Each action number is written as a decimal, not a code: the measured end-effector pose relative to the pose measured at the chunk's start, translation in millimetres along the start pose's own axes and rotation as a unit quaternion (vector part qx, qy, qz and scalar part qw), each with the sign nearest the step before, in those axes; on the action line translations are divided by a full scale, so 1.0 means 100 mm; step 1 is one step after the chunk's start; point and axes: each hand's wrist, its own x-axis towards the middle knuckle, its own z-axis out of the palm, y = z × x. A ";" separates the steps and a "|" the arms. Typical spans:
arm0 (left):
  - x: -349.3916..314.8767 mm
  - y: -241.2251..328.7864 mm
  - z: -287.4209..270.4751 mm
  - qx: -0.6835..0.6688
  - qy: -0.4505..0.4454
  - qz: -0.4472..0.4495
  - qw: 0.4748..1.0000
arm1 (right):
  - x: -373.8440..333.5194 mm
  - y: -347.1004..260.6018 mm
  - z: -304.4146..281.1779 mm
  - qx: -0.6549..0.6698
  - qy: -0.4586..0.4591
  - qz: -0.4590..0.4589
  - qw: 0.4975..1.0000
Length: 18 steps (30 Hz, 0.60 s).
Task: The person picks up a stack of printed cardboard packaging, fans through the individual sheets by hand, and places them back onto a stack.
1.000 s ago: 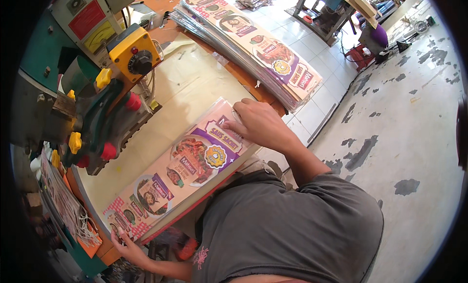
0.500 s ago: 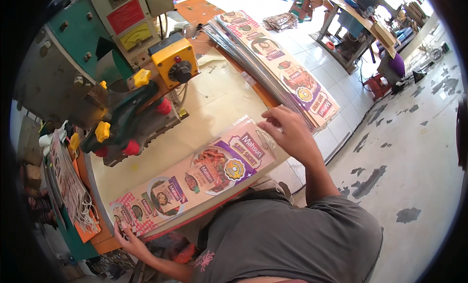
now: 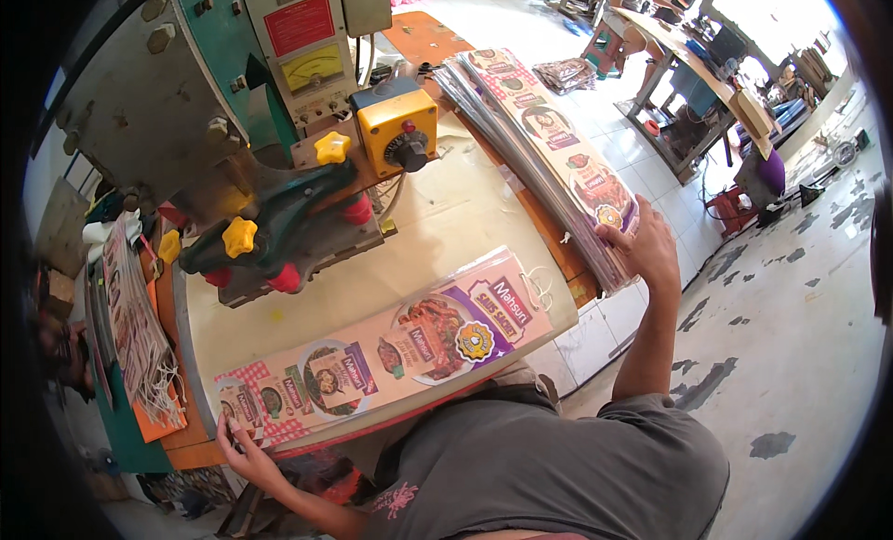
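A long printed banner (image 3: 400, 349) in clear plastic lies across the cream work surface in front of me. It shows food pictures, a purple band and a white cord (image 3: 539, 287) at its right end. The fingers of my left hand (image 3: 246, 456) close on its lower left corner. A stack of similar banners (image 3: 549, 131) rests along the table's right side. My right hand (image 3: 651, 250) wraps round the near end of that stack, thumb on one edge and fingers over the other. How many layers it grips is hidden.
A press machine (image 3: 288, 196) with yellow star knobs and a yellow control box (image 3: 395, 126) stands over the table's far left. Corded banners (image 3: 135, 317) hang at the left edge. Beyond, a person (image 3: 633, 28) sits by a wooden workbench (image 3: 674, 56); a purple object (image 3: 765, 173) is below it.
My right hand has left the corded end of the near banner and moved right onto the end of the stack. My left hand stays at the banner's left corner. The view has shifted slightly.
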 end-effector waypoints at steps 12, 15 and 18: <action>-0.01 0.01 0.01 0.017 0.006 0.026 0.999 | 0.07 0.02 0.02 -0.014 0.003 -0.001 1.000; 0.00 0.02 0.01 0.011 0.001 0.025 1.000 | 0.07 -0.06 -0.02 -0.036 0.031 0.016 0.999; -0.02 0.10 0.00 0.006 -0.006 0.019 1.000 | 0.08 -0.09 -0.06 -0.021 0.042 0.028 0.999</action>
